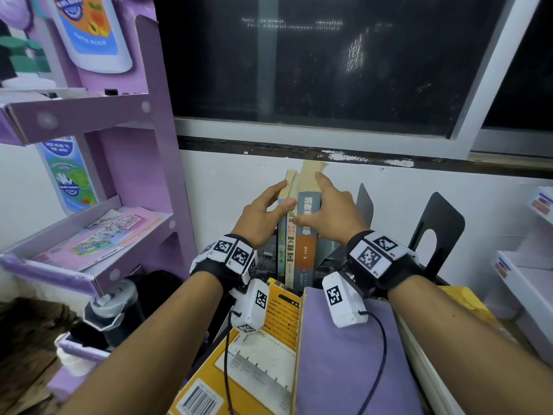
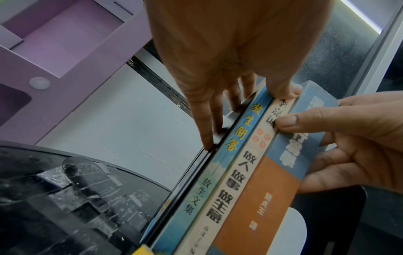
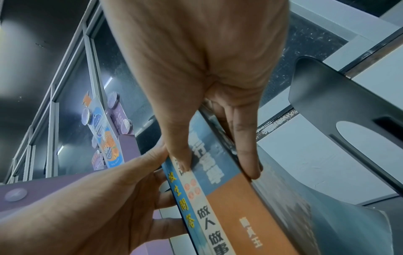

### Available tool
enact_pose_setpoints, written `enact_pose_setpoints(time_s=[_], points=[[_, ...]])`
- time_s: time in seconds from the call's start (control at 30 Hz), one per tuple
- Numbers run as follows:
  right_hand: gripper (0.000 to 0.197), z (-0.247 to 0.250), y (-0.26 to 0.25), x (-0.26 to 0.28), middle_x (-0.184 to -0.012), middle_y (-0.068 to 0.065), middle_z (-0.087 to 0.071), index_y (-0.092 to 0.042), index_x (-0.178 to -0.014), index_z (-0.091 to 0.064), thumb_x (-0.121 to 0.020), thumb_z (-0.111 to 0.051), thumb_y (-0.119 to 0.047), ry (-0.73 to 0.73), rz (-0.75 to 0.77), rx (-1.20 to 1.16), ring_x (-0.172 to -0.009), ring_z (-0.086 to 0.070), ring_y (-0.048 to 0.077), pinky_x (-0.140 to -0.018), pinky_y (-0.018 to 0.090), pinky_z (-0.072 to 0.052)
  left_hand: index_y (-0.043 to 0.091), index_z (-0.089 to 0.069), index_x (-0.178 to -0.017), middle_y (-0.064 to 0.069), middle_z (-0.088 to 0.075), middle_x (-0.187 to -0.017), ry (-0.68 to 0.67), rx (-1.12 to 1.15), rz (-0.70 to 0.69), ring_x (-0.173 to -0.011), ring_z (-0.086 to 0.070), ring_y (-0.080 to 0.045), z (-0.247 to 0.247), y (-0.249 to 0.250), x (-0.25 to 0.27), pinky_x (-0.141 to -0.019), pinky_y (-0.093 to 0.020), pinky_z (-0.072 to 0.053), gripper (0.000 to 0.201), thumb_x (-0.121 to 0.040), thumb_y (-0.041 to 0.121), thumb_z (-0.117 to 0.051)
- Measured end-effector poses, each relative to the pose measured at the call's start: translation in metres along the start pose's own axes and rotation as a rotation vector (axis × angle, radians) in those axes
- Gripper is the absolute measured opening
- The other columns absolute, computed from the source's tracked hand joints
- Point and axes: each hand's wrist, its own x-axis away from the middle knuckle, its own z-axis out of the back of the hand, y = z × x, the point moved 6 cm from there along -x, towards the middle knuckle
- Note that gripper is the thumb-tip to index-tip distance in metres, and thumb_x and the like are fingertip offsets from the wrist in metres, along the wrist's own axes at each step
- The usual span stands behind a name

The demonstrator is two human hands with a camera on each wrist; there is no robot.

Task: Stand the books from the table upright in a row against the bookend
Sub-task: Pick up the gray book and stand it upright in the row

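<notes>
While the left hand presses flat fingers to the blue-spined book and thumbs its spine, the right hand clasps the thick blue-and-orange book, squeezing three upright books together. They stand on the bench between two black bookends, others lying flat nearby. Released unevenly, the trio could topple sideways, the right-hand bookend standing apart.

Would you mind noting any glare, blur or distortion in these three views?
Head view: streaky glare on the window, straight frames bowed at the edges. Left wrist: reflections on a dark glossy surface. Right wrist: the bookend looms stretched; book cover blurred.
</notes>
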Motion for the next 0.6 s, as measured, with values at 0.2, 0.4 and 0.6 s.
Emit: enact_pose_setpoints(time_s=[0.2,0.4,0.6], points=[[0.106,0.001,0.001,0.002,-0.116,0.013,-0.06,-0.027,-0.152,-0.013,-0.072,-0.083,-0.037,0.0,0.0,-0.007,-0.101,-0.063,0.027,-0.077,0.046,-0.059,0.035,-0.036,-0.145,0.001,-0.052,-0.141,-0.006,-0.032,-0.01,-0.118,-0.057,-0.017,0.001,0.001,0.0,-0.094,-0.044,-0.053,0.062,-0.088,0.053,-0.053],[0.109,0.003,-0.001,0.007,-0.128,0.012,-0.059,-0.025,-0.155,-0.005,-0.076,-0.081,-0.031,-0.071,0.005,-0.041,-0.106,-0.062,0.025,-0.082,0.044,-0.058,0.04,-0.032,-0.145,0.002,-0.049,-0.142,-0.024,0.03,0.06,-0.119,-0.057,-0.023,0.002,0.002,0.006,-0.094,-0.051,-0.051,0.076,-0.078,0.067,-0.057],[0.102,0.01,-0.002,0.018,-0.133,0.009,-0.059,-0.024,-0.154,-0.009,-0.078,-0.079,-0.028,-0.126,-0.001,-0.038,-0.112,-0.06,0.022,-0.086,0.038,-0.056,0.028,-0.031,-0.147,-0.003,-0.048,-0.14,-0.046,0.097,0.141,-0.117,-0.056,-0.025,0.003,0.008,0.012,-0.085,-0.044,-0.055,0.058,-0.094,0.035,-0.054]])
